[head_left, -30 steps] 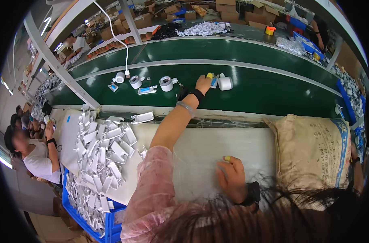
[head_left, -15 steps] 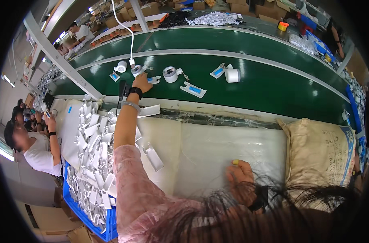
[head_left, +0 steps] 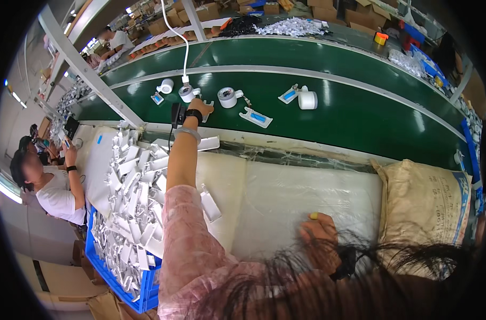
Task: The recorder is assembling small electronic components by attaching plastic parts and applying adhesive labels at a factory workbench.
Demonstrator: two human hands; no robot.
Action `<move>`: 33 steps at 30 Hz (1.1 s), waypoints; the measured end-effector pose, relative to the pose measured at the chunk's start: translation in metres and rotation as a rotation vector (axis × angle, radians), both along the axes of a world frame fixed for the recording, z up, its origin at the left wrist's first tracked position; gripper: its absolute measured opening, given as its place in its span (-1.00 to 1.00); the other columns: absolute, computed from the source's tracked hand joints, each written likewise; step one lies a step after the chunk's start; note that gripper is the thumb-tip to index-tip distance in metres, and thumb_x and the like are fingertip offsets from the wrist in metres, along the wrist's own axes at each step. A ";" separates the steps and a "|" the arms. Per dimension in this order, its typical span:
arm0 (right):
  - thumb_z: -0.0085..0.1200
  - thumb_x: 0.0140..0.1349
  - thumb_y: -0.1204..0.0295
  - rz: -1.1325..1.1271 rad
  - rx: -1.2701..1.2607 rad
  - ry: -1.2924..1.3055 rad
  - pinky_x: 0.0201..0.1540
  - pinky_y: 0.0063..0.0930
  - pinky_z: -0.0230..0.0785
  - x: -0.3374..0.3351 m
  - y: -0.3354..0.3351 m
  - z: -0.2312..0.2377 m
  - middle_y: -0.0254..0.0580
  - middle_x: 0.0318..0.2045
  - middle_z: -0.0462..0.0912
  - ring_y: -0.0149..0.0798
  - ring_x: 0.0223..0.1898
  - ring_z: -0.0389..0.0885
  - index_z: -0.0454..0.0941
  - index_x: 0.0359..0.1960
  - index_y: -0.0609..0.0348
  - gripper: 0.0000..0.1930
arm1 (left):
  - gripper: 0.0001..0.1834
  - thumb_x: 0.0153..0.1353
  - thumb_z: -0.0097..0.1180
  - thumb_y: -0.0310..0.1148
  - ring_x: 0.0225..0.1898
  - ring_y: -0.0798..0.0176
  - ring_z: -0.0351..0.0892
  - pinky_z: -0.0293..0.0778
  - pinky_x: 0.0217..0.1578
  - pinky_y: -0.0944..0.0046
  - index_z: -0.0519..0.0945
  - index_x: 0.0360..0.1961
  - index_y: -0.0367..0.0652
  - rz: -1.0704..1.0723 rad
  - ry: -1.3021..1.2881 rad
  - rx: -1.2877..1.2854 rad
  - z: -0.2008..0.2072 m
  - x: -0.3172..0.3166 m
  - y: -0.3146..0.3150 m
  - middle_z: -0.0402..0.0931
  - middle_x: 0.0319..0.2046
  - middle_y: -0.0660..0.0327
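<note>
A green conveyor belt (head_left: 360, 112) runs across from nine to three o'clock, bending with the lens. On it, near eleven o'clock, lie a small white round part (head_left: 166, 85) and a blue-and-white card (head_left: 157, 98). Toward twelve stand a white tape roll (head_left: 228, 97) and a flat white tray with a blue patch (head_left: 256, 117). Just right of these, a second blue card (head_left: 289, 96) touches a white cylinder (head_left: 308, 100).

Below the belt, the bench (head_left: 307, 186) is covered in whitish sheet. At nine o'clock a heap of white plastic pieces (head_left: 136, 186) lies on it; at three o'clock, a tan sack (head_left: 424, 208).
</note>
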State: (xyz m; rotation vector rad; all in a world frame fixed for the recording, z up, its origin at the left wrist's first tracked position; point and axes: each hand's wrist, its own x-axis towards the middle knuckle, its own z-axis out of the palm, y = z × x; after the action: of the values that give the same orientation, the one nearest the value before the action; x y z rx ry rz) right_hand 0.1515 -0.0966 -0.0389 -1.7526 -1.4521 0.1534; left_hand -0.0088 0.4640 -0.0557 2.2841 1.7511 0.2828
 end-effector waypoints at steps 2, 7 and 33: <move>0.18 0.00 0.51 0.027 0.017 0.000 -0.03 -0.16 0.35 -0.003 0.000 0.003 0.04 -0.14 0.53 0.09 -0.07 0.48 0.59 -0.29 0.17 -0.81 | -0.52 -0.25 0.31 -0.14 -0.21 -0.01 0.65 0.57 -0.17 0.19 0.66 -0.35 -0.35 0.048 -0.033 0.067 -0.007 -0.020 0.010 0.63 -0.29 -0.12; 0.18 -0.01 0.52 0.014 0.059 -0.038 -0.03 -0.16 0.36 -0.001 -0.002 0.002 0.07 -0.15 0.54 0.10 -0.07 0.48 0.58 -0.30 0.19 -0.81 | -0.73 0.10 0.07 -0.47 -0.32 0.04 0.67 0.63 -0.43 -0.03 0.51 -0.13 -0.24 0.149 -0.761 -0.414 0.024 -0.006 -0.026 0.61 -0.29 0.05; 0.09 0.08 0.49 0.626 -0.134 0.468 -0.21 -0.40 0.38 0.015 -0.018 0.028 -0.16 -0.39 0.60 -0.29 -0.27 0.60 0.47 -0.31 0.24 -0.85 | -0.38 0.19 0.09 -0.62 -0.33 0.31 0.49 0.41 -0.23 0.33 0.23 0.29 -0.24 -1.099 0.018 -1.569 0.142 0.030 -0.385 0.48 -0.26 0.21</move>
State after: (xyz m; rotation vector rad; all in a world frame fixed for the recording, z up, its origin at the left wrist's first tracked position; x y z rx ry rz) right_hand 0.1670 -0.1150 -0.0113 -1.1878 -1.5999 0.9396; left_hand 0.0211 0.0788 0.0865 1.4840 0.0997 -0.9387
